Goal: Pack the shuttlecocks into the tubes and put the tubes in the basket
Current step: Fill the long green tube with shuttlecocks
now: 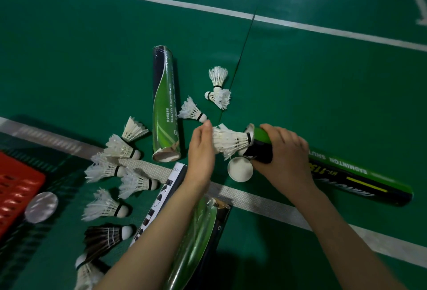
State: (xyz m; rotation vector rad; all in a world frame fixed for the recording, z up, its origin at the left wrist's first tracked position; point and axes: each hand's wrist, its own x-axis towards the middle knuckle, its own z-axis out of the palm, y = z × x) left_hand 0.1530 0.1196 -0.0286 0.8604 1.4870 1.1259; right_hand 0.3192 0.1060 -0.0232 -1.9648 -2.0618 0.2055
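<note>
My right hand (280, 151) grips the open end of a green and black tube (346, 175) lying on the court floor. A white shuttlecock (227, 141) sits cork-first in that tube's mouth, its feathers sticking out. My left hand (202, 151) presses against the feathers with fairly straight fingers. A white round cap (240, 169) lies just below the tube's mouth. Several more white shuttlecocks (115, 169) and a dark-feathered shuttlecock (106, 239) lie scattered to the left. The red basket (16, 190) shows at the left edge.
A second green tube (165, 104) lies open-ended beside the hands. Two other tubes, a white one (159, 199) and a torn green one (196, 239), lie under my left forearm. A clear lid (41, 207) rests by the basket. Three shuttlecocks (217, 88) lie beyond the hands.
</note>
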